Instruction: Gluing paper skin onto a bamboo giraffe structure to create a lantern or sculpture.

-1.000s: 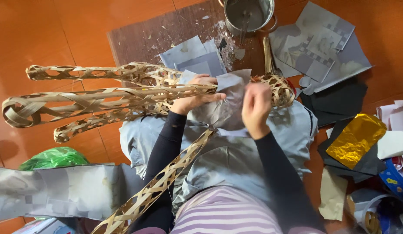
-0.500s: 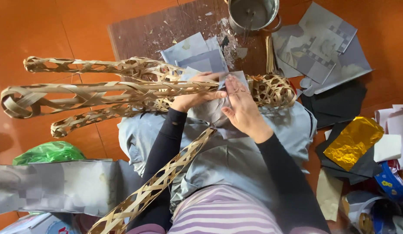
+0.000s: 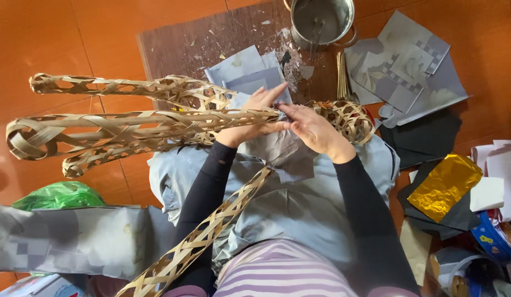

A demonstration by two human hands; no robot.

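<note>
Single head-worn view, looking steeply down from close above own lap; orange-brown floor (image 3: pixel 63 38) fills frame top.

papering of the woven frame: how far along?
Done: the open-weave bamboo strip frame is fully woven, with several long arms.
In hand: the left hand and right hand press a grey paper sheet onto the frame's middle.
Left: the arms show bare lattice; more grey paper sheets and a gold foil sheet lie unused on the floor, beside a metal pot.
</note>
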